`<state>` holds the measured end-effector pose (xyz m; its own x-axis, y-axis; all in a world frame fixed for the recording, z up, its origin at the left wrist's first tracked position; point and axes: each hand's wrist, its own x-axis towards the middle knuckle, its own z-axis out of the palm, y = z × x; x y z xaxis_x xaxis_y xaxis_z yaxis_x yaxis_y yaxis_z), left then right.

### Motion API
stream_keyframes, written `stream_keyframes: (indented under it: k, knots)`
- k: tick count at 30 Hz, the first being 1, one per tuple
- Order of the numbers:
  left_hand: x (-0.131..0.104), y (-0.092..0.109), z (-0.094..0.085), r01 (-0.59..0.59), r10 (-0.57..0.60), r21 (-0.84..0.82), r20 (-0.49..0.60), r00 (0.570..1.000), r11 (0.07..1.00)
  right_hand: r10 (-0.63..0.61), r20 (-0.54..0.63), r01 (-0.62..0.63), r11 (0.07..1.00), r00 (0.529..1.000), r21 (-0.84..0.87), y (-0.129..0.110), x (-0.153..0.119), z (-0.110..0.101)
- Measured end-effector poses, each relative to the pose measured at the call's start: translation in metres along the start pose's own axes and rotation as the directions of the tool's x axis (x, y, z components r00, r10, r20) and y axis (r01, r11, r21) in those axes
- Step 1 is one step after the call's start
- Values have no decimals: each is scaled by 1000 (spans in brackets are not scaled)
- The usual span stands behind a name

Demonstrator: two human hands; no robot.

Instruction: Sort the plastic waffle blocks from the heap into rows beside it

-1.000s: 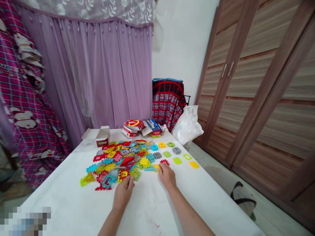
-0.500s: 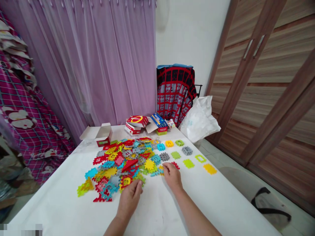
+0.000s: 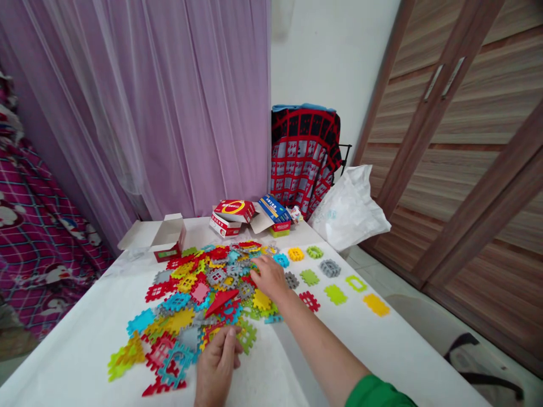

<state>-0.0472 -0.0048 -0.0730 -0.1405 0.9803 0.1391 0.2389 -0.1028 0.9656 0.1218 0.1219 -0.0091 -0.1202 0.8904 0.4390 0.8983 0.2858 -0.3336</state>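
A heap of interlocking plastic tiles [image 3: 199,293] in red, yellow, blue, grey and green covers the middle of the table. My right hand [image 3: 271,278] reaches over the heap's right side, fingers extended and a little apart, fingertips at the tiles. Close to the front of the heap, my left hand [image 3: 218,359] has its fingers curled in beside a green tile [image 3: 246,336]; whatever it may hold is hidden. Right of the heap, sorted tiles lie apart, among them a red tile [image 3: 309,301], a green tile [image 3: 336,294] and a yellow tile [image 3: 376,304].
An open carton [image 3: 168,237] stands at the back left of the white table [image 3: 85,350]. Red boxes [image 3: 232,215] and a blue box [image 3: 275,208] sit at the back. Beyond the right edge is a white bag [image 3: 348,209]; a wooden wardrobe [image 3: 449,169] stands further right.
My right hand has moved left and away from me, from the row of sorted tiles onto the heap. My left hand stays by the heap's front. The camera view has shifted closer.
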Motion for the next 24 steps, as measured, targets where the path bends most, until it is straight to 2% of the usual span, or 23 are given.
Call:
stream_keyframes:
  k: [5, 7, 9, 13, 17, 19, 20, 22, 24]
  knots:
    - [-1, -6, 0, 28, -27, -18, 41, 999, 999, -29, 145, 41, 996, 989, -81, -10, 31, 11]
    - [-1, -7, -1, 29, -26, -30, 88, 996, 999, -37, 146, 48, 996, 989, -74, -6, 33, 13]
    - [0, -7, -1, 28, -24, -35, 101, 995, 999, -3, 82, 6, 999, 997, -38, 2, 30, 12]
    - [0, -1, 1, 21, -20, -33, 44, 999, 999, 175, -71, -159, 968, 982, 194, 23, 12, 9]
    - [0, 6, -1, 28, -26, -24, 64, 998, 999, 362, 30, -329, 806, 932, 492, 40, -17, 5]
    - [0, 7, -3, 24, -23, -16, 86, 996, 1000, 400, 76, -367, 729, 913, 577, 43, -30, 1]
    - [0, 6, -4, 22, -21, -15, 93, 995, 1000, 404, 68, -364, 722, 912, 588, 43, -36, -3]
    - [1, 4, -5, 21, -19, -20, 100, 995, 1000, 374, -30, -299, 784, 927, 544, 40, -47, -11]
    - [2, 1, -5, 26, -23, -27, 102, 994, 999, 240, -149, -154, 886, 959, 438, 37, -58, -19]
